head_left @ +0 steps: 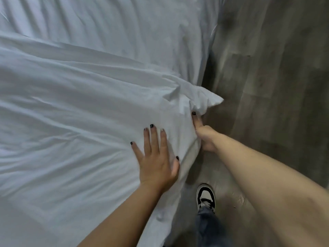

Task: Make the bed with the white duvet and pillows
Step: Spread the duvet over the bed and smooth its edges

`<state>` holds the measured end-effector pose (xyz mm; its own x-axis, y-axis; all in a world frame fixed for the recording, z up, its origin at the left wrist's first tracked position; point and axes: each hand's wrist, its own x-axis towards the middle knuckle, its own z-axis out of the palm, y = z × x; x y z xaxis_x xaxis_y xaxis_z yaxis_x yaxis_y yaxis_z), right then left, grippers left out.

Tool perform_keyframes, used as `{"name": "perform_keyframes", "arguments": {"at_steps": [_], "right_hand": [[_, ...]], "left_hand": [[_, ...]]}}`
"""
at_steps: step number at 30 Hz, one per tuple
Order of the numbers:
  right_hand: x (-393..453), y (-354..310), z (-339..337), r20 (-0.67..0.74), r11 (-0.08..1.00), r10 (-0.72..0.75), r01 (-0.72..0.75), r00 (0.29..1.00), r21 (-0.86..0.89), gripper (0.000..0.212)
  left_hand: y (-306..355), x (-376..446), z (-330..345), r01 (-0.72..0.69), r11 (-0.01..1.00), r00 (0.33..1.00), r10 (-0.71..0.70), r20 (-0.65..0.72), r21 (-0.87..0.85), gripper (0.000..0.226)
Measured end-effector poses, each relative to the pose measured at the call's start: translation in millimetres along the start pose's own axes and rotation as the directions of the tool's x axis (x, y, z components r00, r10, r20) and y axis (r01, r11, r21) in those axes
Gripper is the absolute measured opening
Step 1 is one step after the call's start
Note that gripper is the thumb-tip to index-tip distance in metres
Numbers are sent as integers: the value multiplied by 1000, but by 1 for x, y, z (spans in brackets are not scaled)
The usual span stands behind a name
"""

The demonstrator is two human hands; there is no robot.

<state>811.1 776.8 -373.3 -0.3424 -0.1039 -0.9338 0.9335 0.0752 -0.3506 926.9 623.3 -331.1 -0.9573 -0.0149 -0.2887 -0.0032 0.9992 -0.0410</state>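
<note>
The white duvet (74,125) covers the left and middle of the view, creased, with one corner (211,99) poking out over the bed's right edge. My left hand (156,157) lies flat on the duvet with straight, spread fingers, close to that edge. My right hand (204,136) grips the duvet's side just below the corner, its fingers tucked under the fabric and mostly hidden. Beyond the duvet, the white bed sheet (124,24) shows wrinkled at the top. No pillow is in view.
Grey-brown wood floor (276,77) runs along the bed's right side. My foot in a black and white sneaker (205,195) stands on it near the bed edge, with a jeans leg below.
</note>
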Motion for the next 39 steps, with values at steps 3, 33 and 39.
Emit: {"name": "perform_keyframes", "arguments": {"at_steps": [3,33,39], "right_hand": [[-10,7,-1,-117,978,-205,208,972,18,59],[-72,121,185,349,-142,-869,500,351,-854,70],[-97,202,149,-291,958,-158,218,943,184,80]], "left_hand": [[8,0,1,70,997,998,-70,-2,-22,89],[-162,-166,10,348,-474,277,-772,572,-809,65],[-138,-206,28,111,-823,664,-356,657,-558,70]]}}
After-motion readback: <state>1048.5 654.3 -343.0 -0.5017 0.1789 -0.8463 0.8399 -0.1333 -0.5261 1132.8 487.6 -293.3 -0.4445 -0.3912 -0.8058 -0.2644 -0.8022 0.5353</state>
